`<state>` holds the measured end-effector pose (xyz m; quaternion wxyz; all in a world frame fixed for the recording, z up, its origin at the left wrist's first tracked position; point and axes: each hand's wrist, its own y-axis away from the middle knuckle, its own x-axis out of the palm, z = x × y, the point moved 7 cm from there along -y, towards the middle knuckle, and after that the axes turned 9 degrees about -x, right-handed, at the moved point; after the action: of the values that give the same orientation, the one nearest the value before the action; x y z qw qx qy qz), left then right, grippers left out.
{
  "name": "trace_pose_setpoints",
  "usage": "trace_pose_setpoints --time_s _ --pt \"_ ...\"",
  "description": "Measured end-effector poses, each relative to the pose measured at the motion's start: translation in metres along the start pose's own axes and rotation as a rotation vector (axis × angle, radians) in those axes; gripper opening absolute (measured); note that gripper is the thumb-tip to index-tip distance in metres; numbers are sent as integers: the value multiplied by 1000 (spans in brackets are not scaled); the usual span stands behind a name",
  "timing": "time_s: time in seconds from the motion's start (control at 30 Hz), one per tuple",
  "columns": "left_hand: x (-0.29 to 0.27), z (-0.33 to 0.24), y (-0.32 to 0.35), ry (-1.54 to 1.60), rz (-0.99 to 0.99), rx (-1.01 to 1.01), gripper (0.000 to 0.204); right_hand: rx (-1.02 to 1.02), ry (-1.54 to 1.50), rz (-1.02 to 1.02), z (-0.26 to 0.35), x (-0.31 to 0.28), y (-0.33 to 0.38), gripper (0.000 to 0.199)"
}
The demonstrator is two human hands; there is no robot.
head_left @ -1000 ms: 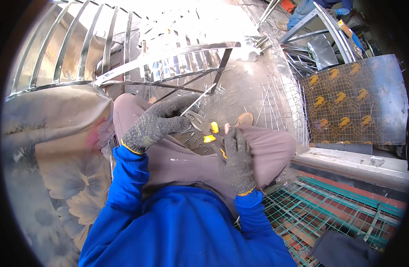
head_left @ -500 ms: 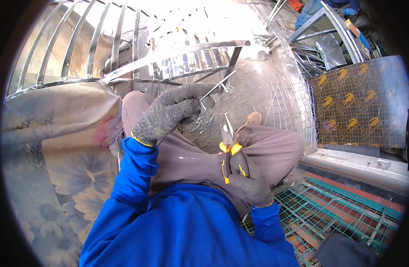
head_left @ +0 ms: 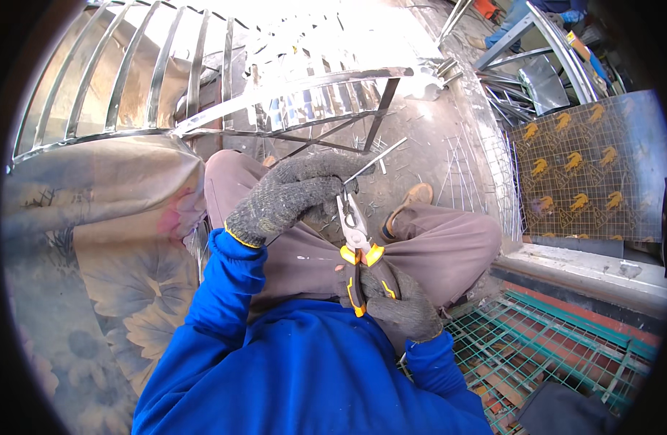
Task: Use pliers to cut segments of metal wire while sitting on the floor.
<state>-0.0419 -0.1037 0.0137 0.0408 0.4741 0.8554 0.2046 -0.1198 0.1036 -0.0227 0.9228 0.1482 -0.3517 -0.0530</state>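
Note:
My left hand (head_left: 290,192), in a grey knit glove with a yellow cuff edge, pinches a thin metal rod (head_left: 377,159) that slants up to the right. In my right hand (head_left: 402,304), gloved the same way, is a pair of pliers (head_left: 357,239) with black and yellow handles, gripped from below. The plier jaws are spread apart and point up, close to the rod's lower end beside my left fingertips. Whether the jaws touch the rod, I cannot tell.
A metal frame with bars (head_left: 297,88) stands ahead and left. Cut rod pieces and longer thin rods (head_left: 460,174) lie on the floor. At right are a patterned board (head_left: 573,163) and green wire mesh (head_left: 558,348). Floral cloth (head_left: 138,268) lies left; another person's leg (head_left: 509,27) shows far right.
The pliers in my right hand have moved up and left to the rod held in my left hand, their jaws opening wider. My left hand has shifted slightly right and down.

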Motion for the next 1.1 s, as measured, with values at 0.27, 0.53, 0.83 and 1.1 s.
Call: trace_pose_setpoints --time_s 0.27,0.53,0.83,1.1 --pt "2 13 -3 43 111 82 33 80 62 67 8 0 11 72" --pt "24 2 10 -579 164 820 37 235 45 89 -9 -8 23 73" --pt "34 72 -6 142 439 -256 39 268 -14 82 -34 -6 30 52" --pt "45 54 -5 -113 352 17 40 247 -56 22 -33 1 25 36"
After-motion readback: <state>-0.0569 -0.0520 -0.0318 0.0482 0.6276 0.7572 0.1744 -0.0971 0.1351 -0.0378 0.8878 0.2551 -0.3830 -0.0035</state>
